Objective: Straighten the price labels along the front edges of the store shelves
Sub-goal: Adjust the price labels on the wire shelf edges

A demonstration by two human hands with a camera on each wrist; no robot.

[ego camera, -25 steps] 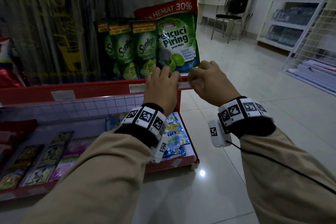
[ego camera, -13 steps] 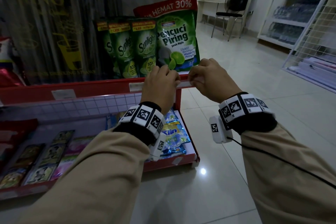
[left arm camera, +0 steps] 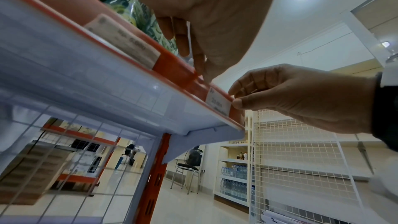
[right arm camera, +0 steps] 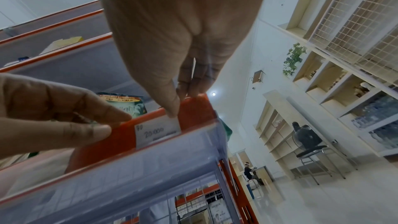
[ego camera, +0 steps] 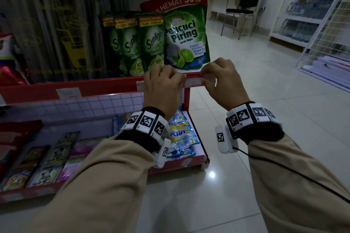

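Two hands are up at the red front edge of a shop shelf, close together but not touching each other. A small white price label sits on that edge near the shelf's right end, between the two hands. It reads 20.000.

The right hand pinches the label's right end. Its thumb tip presses on the front of the label, and its curled fingers sit on top of the red edge. The left hand grips the red edge just left of the label. Its thumb is on the front of the edge and its fingers curl over the top. The left thumb is just beside the label; I cannot tell if it touches it.

More labels sit on the same edge. One tan label is just to the left of the left hand, and another label is farther left.

Green soap bags stand on the shelf right behind the hands. Tall straw packs stand to their left. On the lower shelf lie a blue bag and some flat packets.

Across the shiny floor stand a chair and white racks with water bottles.
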